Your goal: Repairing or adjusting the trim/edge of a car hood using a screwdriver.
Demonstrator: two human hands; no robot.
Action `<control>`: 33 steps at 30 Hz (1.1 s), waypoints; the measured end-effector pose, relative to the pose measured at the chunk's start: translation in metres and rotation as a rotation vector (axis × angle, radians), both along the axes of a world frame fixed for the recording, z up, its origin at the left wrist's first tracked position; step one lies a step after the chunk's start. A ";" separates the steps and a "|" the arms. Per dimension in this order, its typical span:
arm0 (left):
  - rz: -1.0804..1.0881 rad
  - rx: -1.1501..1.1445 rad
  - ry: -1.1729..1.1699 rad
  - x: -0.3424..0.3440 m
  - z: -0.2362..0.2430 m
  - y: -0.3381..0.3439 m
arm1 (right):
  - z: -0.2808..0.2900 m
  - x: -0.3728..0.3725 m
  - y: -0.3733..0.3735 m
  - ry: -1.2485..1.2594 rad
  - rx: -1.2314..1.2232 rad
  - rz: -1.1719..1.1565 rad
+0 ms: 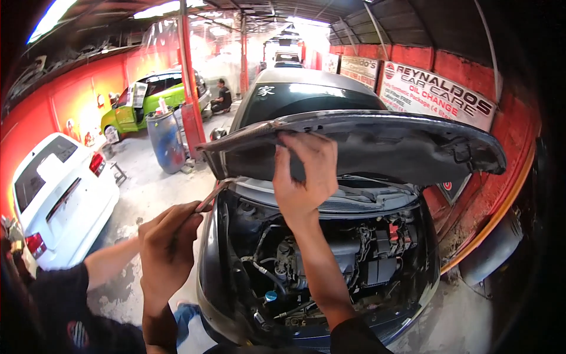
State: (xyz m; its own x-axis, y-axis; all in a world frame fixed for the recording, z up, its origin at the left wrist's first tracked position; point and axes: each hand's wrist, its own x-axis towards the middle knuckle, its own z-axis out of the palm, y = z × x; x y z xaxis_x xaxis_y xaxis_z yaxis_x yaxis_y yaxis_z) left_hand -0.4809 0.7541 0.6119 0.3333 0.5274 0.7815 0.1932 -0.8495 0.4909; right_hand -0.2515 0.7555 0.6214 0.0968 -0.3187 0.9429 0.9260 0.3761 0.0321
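Observation:
My right hand [303, 177] is closed on the near edge of the raised black hood [401, 141], fingers at its underside. Below it lies the open engine bay [324, 259] of the dark car. My left hand [168, 253] is closed on a thin rod-like piece [211, 199], which angles up toward the hood's left hinge corner. Another person's forearm [109, 259], in a dark sleeve [59, 295], reaches in from the left; their hand is mostly hidden behind my left hand.
A white car [71, 206] stands at left, with a blue drum [165, 144], red post [193, 118] and green car [132, 109] behind it. A person [221, 97] crouches farther back. Signboards [433, 94], an orange rail [489, 218] and a dark panel [495, 248] line the right wall.

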 end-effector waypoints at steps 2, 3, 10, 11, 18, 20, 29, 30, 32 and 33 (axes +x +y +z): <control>0.003 -0.026 0.024 0.003 0.006 0.000 | 0.004 -0.001 -0.003 0.023 -0.033 -0.004; 0.010 -0.043 -0.015 0.003 0.007 0.003 | 0.006 0.000 -0.004 0.045 -0.063 -0.034; 0.039 -0.125 -0.069 -0.009 0.033 -0.012 | 0.005 0.000 0.002 0.015 -0.019 -0.003; 0.031 -0.113 -0.070 -0.011 0.030 -0.011 | 0.003 0.000 0.003 0.006 0.009 -0.008; 0.008 -0.187 -0.080 -0.030 0.015 0.001 | 0.002 0.000 0.003 -0.001 0.040 -0.068; 0.010 -0.180 -0.074 -0.033 0.010 0.007 | 0.000 0.003 0.006 0.020 0.039 -0.036; -0.154 -0.387 -0.062 -0.022 -0.030 0.018 | 0.003 0.003 0.000 0.093 -0.065 -0.022; -0.261 -0.368 -0.048 -0.016 -0.042 0.017 | 0.001 0.003 -0.002 0.094 -0.078 -0.045; -0.399 -0.308 0.002 -0.005 -0.064 0.010 | -0.001 0.002 0.001 0.103 -0.078 -0.078; -0.464 -0.271 0.044 0.007 -0.072 0.004 | -0.002 0.009 0.000 0.101 -0.074 -0.082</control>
